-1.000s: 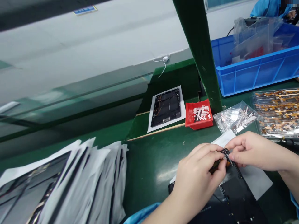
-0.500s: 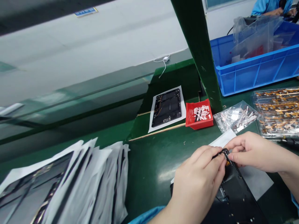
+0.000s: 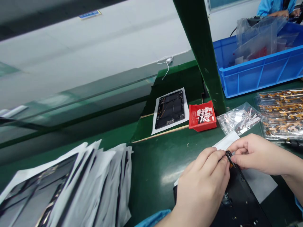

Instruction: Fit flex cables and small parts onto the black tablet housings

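Observation:
A black tablet housing lies tilted at the lower right, with white paper beneath it. My left hand is closed over its upper edge, fingers pressed together near the corner and covering much of that end. At the same corner, the thumb and forefinger of my right hand are pinched together against the side edge. Whatever sits between those fingertips is too small and hidden to tell. A bit of orange flex cable shows just inside the corner, beside my fingertips.
Left stands a stack of housings interleaved with white sheets. Another housing lies on paper behind. Nearby are a red tray of small strips, a plastic bag, flex-cable trays, a blue bin and a green post. A co-worker sits beyond.
The view has shifted slightly. My left fingers have slid a little at the housing's corner, while my right hand keeps its pinch there.

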{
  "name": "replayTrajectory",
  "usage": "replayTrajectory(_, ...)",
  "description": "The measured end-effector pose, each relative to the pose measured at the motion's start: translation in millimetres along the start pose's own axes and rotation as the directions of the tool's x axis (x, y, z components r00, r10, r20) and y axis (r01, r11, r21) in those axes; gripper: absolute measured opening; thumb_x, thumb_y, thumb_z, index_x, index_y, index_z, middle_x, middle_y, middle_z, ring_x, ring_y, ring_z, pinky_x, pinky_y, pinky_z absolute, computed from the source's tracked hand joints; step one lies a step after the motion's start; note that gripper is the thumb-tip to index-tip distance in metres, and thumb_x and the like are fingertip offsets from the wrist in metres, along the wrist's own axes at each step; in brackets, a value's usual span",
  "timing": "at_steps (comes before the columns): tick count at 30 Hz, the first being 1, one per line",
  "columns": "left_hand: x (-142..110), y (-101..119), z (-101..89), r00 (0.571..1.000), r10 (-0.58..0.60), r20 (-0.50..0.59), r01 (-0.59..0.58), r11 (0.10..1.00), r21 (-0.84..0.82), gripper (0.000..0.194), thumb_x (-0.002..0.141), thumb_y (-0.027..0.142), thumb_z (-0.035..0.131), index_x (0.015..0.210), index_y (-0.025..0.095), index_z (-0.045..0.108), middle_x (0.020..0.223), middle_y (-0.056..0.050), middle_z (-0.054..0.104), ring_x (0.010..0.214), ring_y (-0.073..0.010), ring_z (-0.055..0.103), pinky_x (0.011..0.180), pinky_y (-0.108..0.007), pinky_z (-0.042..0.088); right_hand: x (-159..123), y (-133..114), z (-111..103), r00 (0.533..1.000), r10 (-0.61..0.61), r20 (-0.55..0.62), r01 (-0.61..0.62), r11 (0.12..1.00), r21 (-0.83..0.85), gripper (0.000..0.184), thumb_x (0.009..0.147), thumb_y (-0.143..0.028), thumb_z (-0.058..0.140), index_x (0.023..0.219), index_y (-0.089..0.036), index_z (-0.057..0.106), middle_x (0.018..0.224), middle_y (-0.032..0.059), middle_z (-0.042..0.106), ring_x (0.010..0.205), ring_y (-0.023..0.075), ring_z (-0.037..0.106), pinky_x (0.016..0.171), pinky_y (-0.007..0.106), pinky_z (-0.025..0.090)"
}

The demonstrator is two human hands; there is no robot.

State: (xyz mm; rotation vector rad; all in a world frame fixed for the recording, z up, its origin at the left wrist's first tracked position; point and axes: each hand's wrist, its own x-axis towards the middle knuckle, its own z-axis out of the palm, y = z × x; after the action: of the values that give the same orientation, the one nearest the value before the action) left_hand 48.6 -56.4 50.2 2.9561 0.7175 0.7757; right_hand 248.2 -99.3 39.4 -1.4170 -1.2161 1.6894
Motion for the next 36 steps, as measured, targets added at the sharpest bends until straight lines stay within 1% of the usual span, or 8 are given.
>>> replayTrajectory(3,2.3,0.2,-0.6,1.0,-0.02,0.008,0.021,0.999,-0.032,0.014,0.096,0.014,0.06,0.093,0.016,0.073,0.101,-0.001,0.077,0.099,-0.0205,0.07,0.084,-0.032,0.062,0.6,0.1,-0.5,1.0,-0.011,-0.007,0.011,1.0,-0.009,0.012,0.083,-0.019,0.055,0.081,-0.019,0.068,0.059,-0.0071,0.038,0.055,0.0097,0.028,0.05,0.027,0.02)
replayTrajectory(9,2.1,0.1,-2.8,0.999,0.004,0.042,-0.005,1.0,0.009,0.015,0.096,0.014,0.058,0.095,0.015,0.072,0.103,-0.002,0.076,0.103,-0.0224,0.069,0.086,-0.033,0.062,1.2,0.8,0.9,1.0,-0.009,-0.003,0.009,1.0,-0.028,0.015,0.081,-0.018,0.055,0.085,-0.02,0.07,0.058,-0.0072,0.039,0.054,0.0103,0.03,0.05,0.026,0.021)
replayTrajectory(13,1.8,1.2,-1.6,0.999,-0.006,0.053,0.004,0.999,0.042,0.014,0.096,0.016,0.058,0.094,0.017,0.073,0.104,-0.001,0.077,0.107,-0.0245,0.068,0.084,-0.034,0.063,1.4,-0.7,2.6,1.0,-0.02,-0.009,0.02,0.999,-0.042,0.014,0.079,-0.019,0.057,0.082,-0.02,0.07,0.058,-0.0071,0.036,0.054,0.0103,0.028,0.049,0.026,0.02)
replayTrajectory(17,0.1,2.6,-1.1,0.999,-0.001,0.052,-0.002,0.998,0.067,0.019,0.097,0.014,0.056,0.088,0.018,0.072,0.102,-0.001,0.077,0.109,-0.0249,0.067,0.082,-0.034,0.063,1.9,-0.4,3.3,0.999,-0.041,0.006,0.041,0.997,-0.063,0.013,0.08,-0.017,0.054,0.078,-0.019,0.066,0.059,-0.0075,0.033,0.056,0.0103,0.027,0.05,0.026,0.02)
replayTrajectory(20,-2.5,1.8,-0.7,0.997,0.03,0.065,-0.036,0.994,0.106,0.021,0.098,0.015,0.053,0.089,0.017,0.072,0.107,-0.002,0.076,0.113,-0.0267,0.065,0.08,-0.035,0.063,2.2,0.8,3.3,0.999,-0.046,0.013,0.046,0.997,-0.055,0.013,0.081,-0.017,0.053,0.079,-0.019,0.065,0.06,-0.0077,0.033,0.057,0.0103,0.027,0.05,0.026,0.021)
replayTrajectory(23,-4.6,0.1,-0.4,0.994,0.065,0.085,-0.076,0.988,0.131,0.023,0.099,0.015,0.052,0.09,0.016,0.073,0.11,-0.003,0.075,0.116,-0.0279,0.064,0.084,-0.036,0.063,2.4,1.9,3.0,0.999,-0.035,0.019,0.036,0.998,-0.045,0.013,0.081,-0.018,0.053,0.081,-0.018,0.066,0.06,-0.0079,0.034,0.056,0.0104,0.028,0.05,0.026,0.022)
replayTrajectory(30,-3.9,0.8,-1.7,0.995,0.078,0.07,-0.085,0.99,0.11,0.022,0.098,0.013,0.053,0.086,0.015,0.072,0.099,-0.004,0.073,0.115,-0.0278,0.062,0.091,-0.037,0.061,2.6,0.3,3.7,0.999,-0.019,0.034,0.02,1.0,-0.022,0.014,0.08,-0.018,0.054,0.081,-0.019,0.068,0.058,-0.008,0.037,0.054,0.01,0.028,0.05,0.026,0.021)
replayTrajectory(36,-0.3,1.9,-2.7,0.995,0.055,0.08,-0.062,0.995,0.084,0.024,0.097,0.013,0.053,0.08,0.016,0.071,0.096,-0.004,0.073,0.115,-0.0258,0.063,0.09,-0.035,0.061,4.0,0.3,5.4,1.0,-0.019,0.02,0.021,0.998,-0.066,0.013,0.078,-0.016,0.054,0.079,-0.019,0.067,0.058,-0.0081,0.037,0.054,0.0094,0.029,0.05,0.025,0.022)
